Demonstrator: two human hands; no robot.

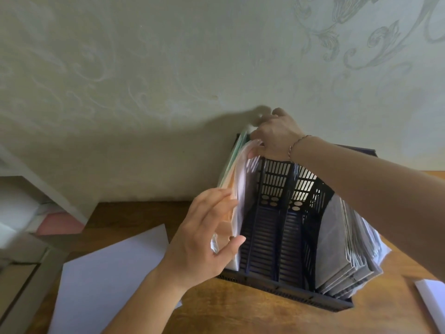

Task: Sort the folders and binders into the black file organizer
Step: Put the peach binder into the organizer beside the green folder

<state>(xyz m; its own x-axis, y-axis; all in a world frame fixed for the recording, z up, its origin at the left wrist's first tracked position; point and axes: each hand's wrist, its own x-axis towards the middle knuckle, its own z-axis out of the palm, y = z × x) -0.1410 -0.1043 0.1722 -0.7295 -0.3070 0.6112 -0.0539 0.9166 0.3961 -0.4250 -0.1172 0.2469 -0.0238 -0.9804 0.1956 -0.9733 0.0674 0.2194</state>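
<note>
Both hands work at the leftmost slot of the black file organizer (277,227): the left hand (204,239), fingers spread, presses flat against the pastel folders (237,189) standing there, while the right hand (274,138) pinches their upper far corner. Two middle slots stand empty; the rightmost slot holds grey folders (346,242). Judged step: seating and squaring the pastel batch. Next move likely calls for releasing it upright and reaching for the white sheet (108,280) on the tabletop (240,314). No readable writing or labels.
</note>
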